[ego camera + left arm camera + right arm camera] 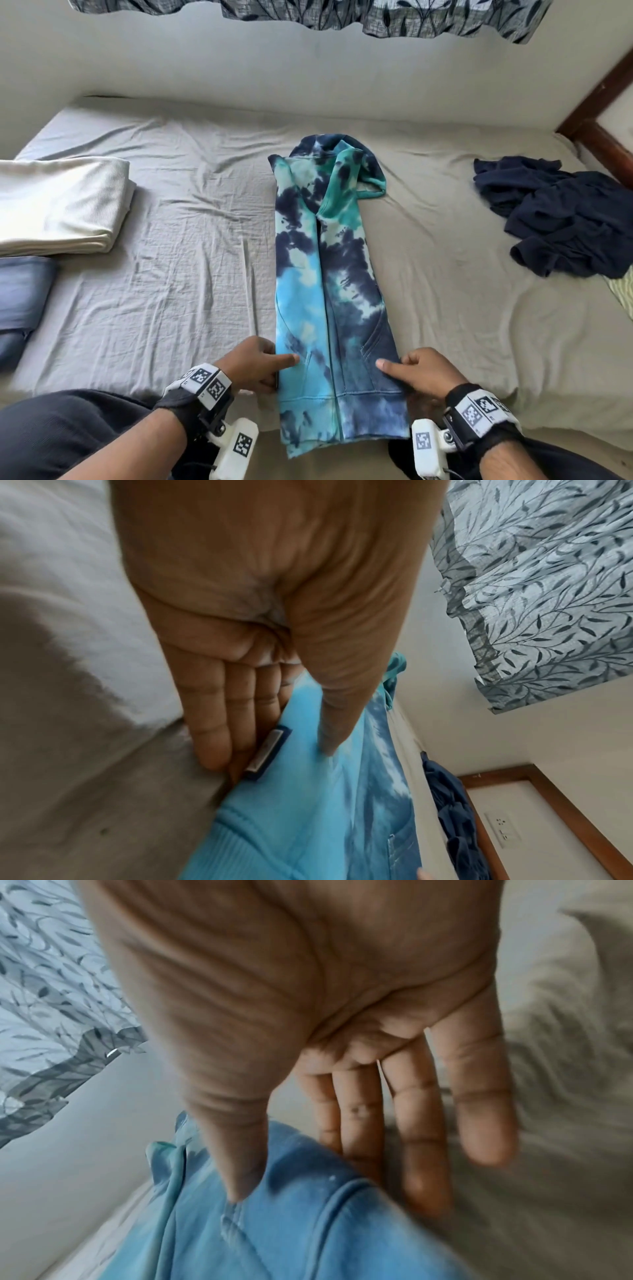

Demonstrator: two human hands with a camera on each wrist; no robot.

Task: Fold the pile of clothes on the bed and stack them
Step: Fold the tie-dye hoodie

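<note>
Both wrist views are blurred, and the fingers slipped under the tie-dye hoodie (329, 274) are hidden. The hoodie lies lengthwise on the bed (171, 274), folded narrow. At its near hem, the left hand (255, 365) pinches the left edge and the right hand (419, 371) the right edge, thumbs on top. Right of the hoodie lies a crumpled navy garment (561, 212), left a folded cream cloth (58, 205).

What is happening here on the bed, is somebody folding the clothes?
Yes. A person is folding a tie-dye hoodie laid lengthwise on the bed, its sides already folded in. The left hand and right hand pinch the two edges near the hem, thumbs on top. A crumpled navy garment waits at the right; a folded cream cloth lies at the left.
</note>
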